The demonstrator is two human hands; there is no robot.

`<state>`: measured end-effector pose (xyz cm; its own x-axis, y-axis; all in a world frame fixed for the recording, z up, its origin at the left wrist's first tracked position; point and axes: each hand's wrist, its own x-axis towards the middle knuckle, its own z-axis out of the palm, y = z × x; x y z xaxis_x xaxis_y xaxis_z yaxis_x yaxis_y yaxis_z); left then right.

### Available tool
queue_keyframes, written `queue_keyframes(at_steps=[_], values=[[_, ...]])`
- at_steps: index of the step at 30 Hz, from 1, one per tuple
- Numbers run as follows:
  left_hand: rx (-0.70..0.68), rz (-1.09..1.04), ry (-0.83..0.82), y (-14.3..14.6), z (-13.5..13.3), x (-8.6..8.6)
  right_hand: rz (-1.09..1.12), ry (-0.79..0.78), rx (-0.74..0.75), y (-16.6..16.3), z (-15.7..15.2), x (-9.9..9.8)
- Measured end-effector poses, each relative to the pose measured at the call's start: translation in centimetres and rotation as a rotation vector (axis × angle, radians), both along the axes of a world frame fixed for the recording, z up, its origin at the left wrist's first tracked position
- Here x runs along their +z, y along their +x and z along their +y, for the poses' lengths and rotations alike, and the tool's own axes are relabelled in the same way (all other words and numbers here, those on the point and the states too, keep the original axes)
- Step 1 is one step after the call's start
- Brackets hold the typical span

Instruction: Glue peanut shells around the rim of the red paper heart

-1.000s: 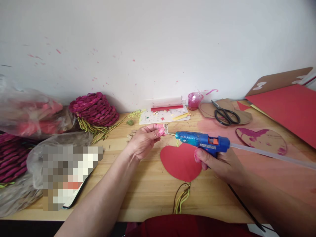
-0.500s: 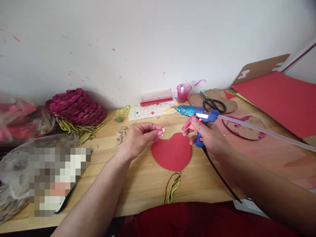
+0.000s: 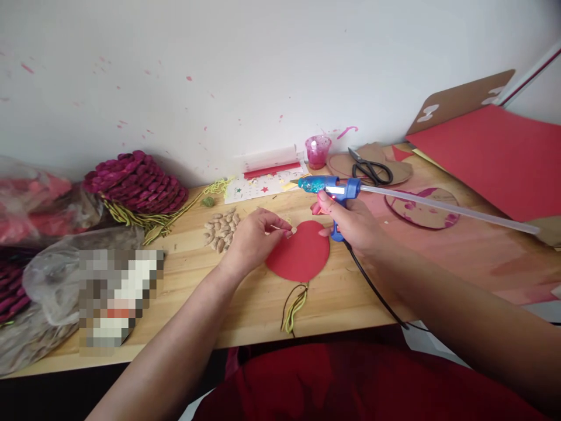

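Observation:
A red heart-shaped card [image 3: 300,254] lies on the wooden table, with a yellow-green and dark yarn tassel [image 3: 294,311] at its lower end. My left hand [image 3: 256,234] pinches a small pale peanut [image 3: 293,230] at the card's upper edge. Its fingertips partly hide the nut. My right hand [image 3: 350,219] is wrapped round a blue glue gun [image 3: 328,187], holding it over the card's upper right. The nozzle points left, and a long clear glue stick [image 3: 451,210] sticks out behind. Beside my left hand lies a pile of peanuts [image 3: 221,229].
Black scissors [image 3: 372,169] lie on cardboard behind the glue gun, near a pink plastic cup [image 3: 318,153]. A large red sheet [image 3: 495,158] stands at right. Magenta-painted bundles [image 3: 135,181] and plastic bags [image 3: 56,292] fill the left. The gun's black cord [image 3: 372,292] crosses the table's front edge.
My left hand has brought the peanut down to the card's top edge. My right hand and the glue gun have shifted slightly left. The view has tilted, showing more of the peanut pile.

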<state>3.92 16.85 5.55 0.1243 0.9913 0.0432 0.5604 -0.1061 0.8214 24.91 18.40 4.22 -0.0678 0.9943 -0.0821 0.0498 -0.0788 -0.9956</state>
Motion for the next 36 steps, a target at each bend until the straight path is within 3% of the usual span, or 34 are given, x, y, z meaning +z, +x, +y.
queue_keyframes(at_steps=[10,18,24,36], values=[[0.029,0.183,-0.007,0.7,-0.1,0.1,-0.043,-0.042,0.053,-0.1,-0.5,0.4],[-0.009,0.364,0.153,2.1,-0.9,0.2,0.151,-0.207,-0.011,0.4,-1.7,1.1],[-0.047,0.425,0.315,2.4,-1.4,-0.5,0.232,-0.217,-0.015,1.1,-1.7,0.5],[-0.124,0.534,0.49,2.8,-2.0,-1.0,0.182,-0.235,-0.012,1.4,-2.0,-0.1]])
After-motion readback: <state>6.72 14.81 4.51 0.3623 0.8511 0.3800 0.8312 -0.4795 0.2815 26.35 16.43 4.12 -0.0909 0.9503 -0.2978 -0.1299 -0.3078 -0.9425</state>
